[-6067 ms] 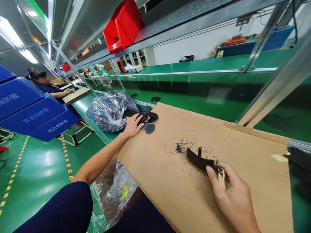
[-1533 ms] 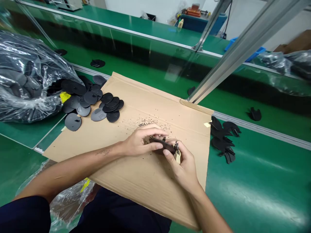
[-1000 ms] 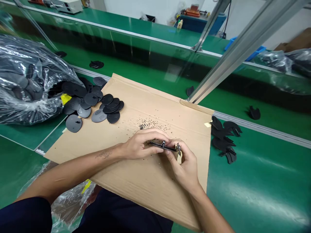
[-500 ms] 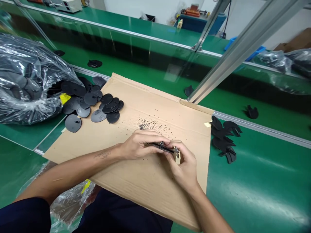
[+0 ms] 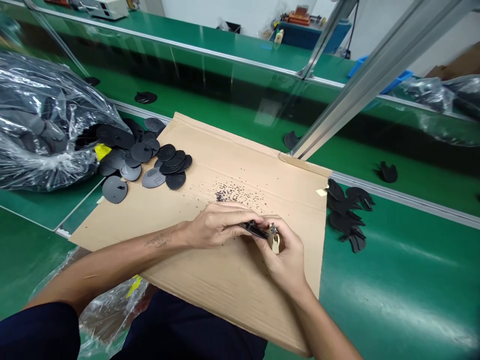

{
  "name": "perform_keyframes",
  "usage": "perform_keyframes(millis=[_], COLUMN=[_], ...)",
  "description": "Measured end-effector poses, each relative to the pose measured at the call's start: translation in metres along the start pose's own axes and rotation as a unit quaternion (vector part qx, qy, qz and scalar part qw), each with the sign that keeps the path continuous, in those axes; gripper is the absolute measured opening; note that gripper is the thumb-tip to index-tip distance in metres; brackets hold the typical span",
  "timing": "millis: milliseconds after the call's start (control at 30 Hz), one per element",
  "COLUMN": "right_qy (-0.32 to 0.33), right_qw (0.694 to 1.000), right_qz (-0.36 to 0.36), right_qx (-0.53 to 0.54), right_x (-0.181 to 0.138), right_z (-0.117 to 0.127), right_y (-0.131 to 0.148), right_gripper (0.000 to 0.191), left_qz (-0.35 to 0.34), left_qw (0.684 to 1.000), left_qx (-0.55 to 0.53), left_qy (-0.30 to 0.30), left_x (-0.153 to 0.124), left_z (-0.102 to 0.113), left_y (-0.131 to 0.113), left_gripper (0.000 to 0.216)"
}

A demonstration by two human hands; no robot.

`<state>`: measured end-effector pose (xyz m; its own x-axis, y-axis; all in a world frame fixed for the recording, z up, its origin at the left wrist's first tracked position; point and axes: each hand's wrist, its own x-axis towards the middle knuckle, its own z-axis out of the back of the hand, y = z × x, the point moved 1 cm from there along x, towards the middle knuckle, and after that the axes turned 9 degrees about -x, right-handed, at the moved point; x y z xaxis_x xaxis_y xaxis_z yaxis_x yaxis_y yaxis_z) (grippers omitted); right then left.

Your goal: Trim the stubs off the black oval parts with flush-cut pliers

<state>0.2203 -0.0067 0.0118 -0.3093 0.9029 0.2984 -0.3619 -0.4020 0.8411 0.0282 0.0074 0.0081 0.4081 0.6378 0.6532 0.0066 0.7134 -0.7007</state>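
Over the cardboard sheet [image 5: 180,280], my left hand [image 5: 215,225] is closed on a thin black plastic part [image 5: 255,230], which shows nearly edge-on. My right hand [image 5: 283,257] is wrapped round a pair of nippers [image 5: 275,240] with cream handles and a metal head. Fingertips of the right hand also touch or nearly touch the black part's right end. Much of the part and of the nippers is hidden by my fingers. Small black plastic scraps [image 5: 236,194] lie scattered on the cardboard just beyond my hands.
Black oval plastic pieces [image 5: 175,167] are piled at the left, beside a clear plastic bag [image 5: 48,135] holding more. Several black parts [image 5: 347,212] lie right of the cardboard on the green bench [image 5: 397,280]. A slanted metal post [image 5: 348,85] rises behind the cardboard; loose parts [image 5: 388,172] lie beyond.
The black part has turned in my fingers, and less of it shows on the left. My left hand has shifted slightly right; the right hand stays nearly in place with the nippers.
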Motion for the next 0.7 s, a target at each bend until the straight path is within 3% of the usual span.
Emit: perform_keyframes(millis=[400,500,600,700], right_qy=[0.015,0.007,-0.006,0.003], right_qw=[1.000,1.000,1.000,1.000], right_qz=[-0.005,-0.004,-0.011,-0.020], right_qx=[-0.004,-0.014,-0.010,0.013], right_x=[-0.0022,-0.0021,-0.0016,-0.0004], right_z=[0.0004,0.0004,0.0016,0.0026], right_y=[0.0002,0.0002,0.0017,0.0028], right_gripper=[0.003,0.002,0.006,0.011], left_qz=[-0.016,-0.004,0.041,0.143], left_qw=[0.999,0.999,0.994,0.968], left_qx=[-0.029,-0.046,-0.103,-0.203], left_qy=[-0.023,-0.026,-0.023,-0.024], left_x=[-0.0007,-0.0010,-0.0016,-0.0013], left_z=[-0.0028,-0.0027,0.0000,0.0045], left_y=[0.0004,0.0006,-0.0007,-0.0002], left_gripper=[0.023,0.030,0.041,0.051])
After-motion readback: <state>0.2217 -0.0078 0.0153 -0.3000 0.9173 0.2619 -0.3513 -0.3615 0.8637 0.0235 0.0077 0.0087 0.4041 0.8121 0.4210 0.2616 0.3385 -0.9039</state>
